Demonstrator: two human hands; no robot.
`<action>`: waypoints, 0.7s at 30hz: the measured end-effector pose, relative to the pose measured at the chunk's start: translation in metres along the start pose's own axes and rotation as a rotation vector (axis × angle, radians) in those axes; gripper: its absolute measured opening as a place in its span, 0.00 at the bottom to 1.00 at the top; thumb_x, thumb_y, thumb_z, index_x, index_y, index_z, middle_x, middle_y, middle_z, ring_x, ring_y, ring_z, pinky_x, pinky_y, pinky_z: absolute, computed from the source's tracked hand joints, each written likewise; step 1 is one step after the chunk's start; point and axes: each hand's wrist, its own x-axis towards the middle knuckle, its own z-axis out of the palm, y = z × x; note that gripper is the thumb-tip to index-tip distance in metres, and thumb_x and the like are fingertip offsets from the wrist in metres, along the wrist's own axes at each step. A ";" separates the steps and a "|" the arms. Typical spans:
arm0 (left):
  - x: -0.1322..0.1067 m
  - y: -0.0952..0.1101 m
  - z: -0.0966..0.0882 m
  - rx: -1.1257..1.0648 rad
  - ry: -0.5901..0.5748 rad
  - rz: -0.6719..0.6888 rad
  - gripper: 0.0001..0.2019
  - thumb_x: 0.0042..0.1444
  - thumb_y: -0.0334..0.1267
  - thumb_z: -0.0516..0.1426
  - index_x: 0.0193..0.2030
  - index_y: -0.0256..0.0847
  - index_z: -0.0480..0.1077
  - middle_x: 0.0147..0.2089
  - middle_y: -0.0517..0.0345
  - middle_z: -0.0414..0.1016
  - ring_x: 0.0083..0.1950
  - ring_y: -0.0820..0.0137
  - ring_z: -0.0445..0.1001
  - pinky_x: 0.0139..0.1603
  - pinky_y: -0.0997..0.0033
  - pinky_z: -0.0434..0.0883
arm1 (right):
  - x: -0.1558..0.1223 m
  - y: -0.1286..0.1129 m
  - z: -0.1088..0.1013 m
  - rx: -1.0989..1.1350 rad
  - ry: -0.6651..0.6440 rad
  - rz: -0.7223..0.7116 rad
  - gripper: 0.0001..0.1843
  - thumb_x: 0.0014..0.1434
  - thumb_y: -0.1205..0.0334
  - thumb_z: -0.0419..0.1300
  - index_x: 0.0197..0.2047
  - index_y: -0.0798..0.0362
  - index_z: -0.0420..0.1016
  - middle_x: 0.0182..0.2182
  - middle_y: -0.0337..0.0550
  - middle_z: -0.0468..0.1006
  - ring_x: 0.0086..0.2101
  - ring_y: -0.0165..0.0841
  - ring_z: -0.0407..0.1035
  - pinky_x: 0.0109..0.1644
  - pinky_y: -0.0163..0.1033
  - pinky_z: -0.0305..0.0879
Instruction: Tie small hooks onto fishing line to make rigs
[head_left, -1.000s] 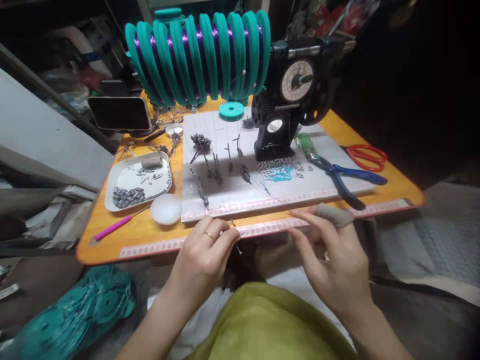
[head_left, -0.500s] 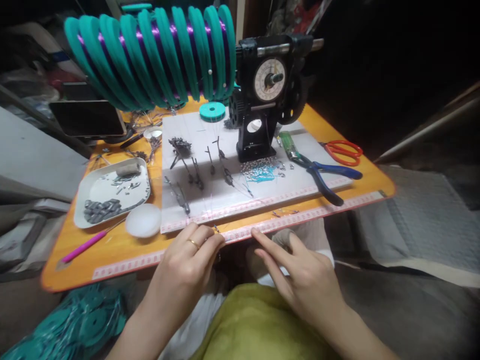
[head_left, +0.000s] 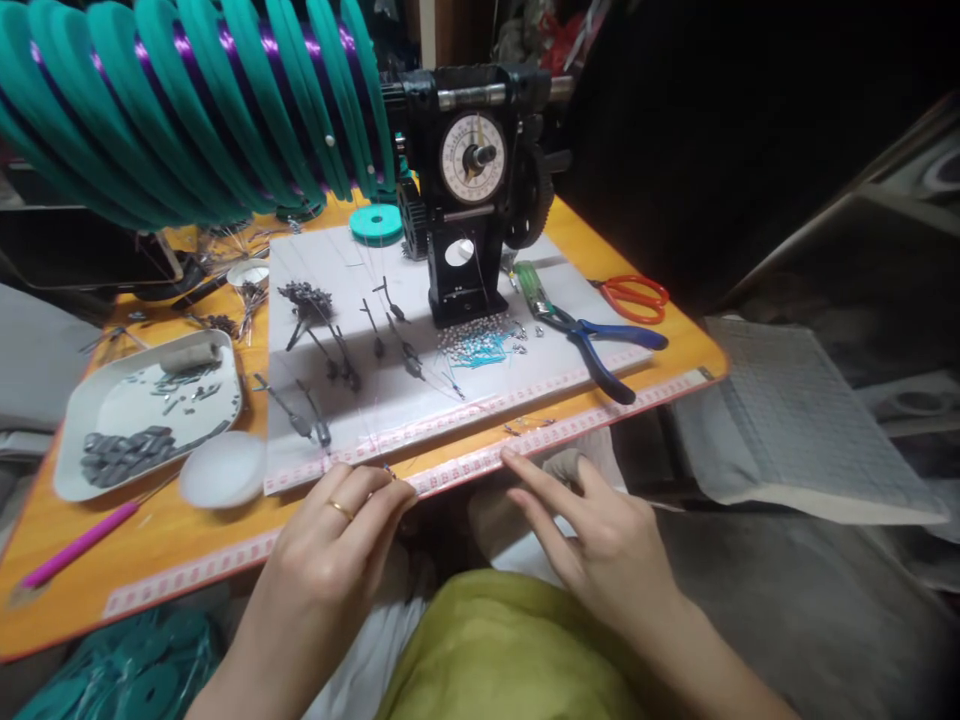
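My left hand [head_left: 337,535], with a gold ring, rests at the front edge of the orange table [head_left: 187,540]; its fingers are pinched together on a thin, nearly invisible line with a small metal piece [head_left: 390,470]. My right hand [head_left: 600,540] hovers just off the table edge, fingers stretched out and apart, fingertips by the measuring tape strip [head_left: 525,455]. On the white board [head_left: 525,370] lie several small dark metal fittings [head_left: 337,350] and a heap of blue and clear beads [head_left: 480,345].
A black winding machine with a dial [head_left: 469,180] stands at the back, beside a big teal and purple spool rack [head_left: 187,110]. Blue pliers [head_left: 600,345] and red scissors [head_left: 637,295] lie right. A white tray of grey weights [head_left: 142,410], a white dish [head_left: 221,468] and a pink tool [head_left: 79,545] lie left.
The view has swung right, so the table sits further left. My right hand drew back from the tape strip towards me and lower; my left hand kept its pinch at the edge.
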 end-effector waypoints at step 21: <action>0.000 0.000 -0.005 0.053 0.018 -0.048 0.07 0.60 0.23 0.60 0.43 0.34 0.73 0.40 0.50 0.74 0.42 0.65 0.69 0.43 0.63 0.67 | 0.001 0.002 0.001 0.077 0.021 0.012 0.17 0.68 0.62 0.57 0.57 0.55 0.78 0.25 0.34 0.56 0.18 0.24 0.52 0.24 0.33 0.55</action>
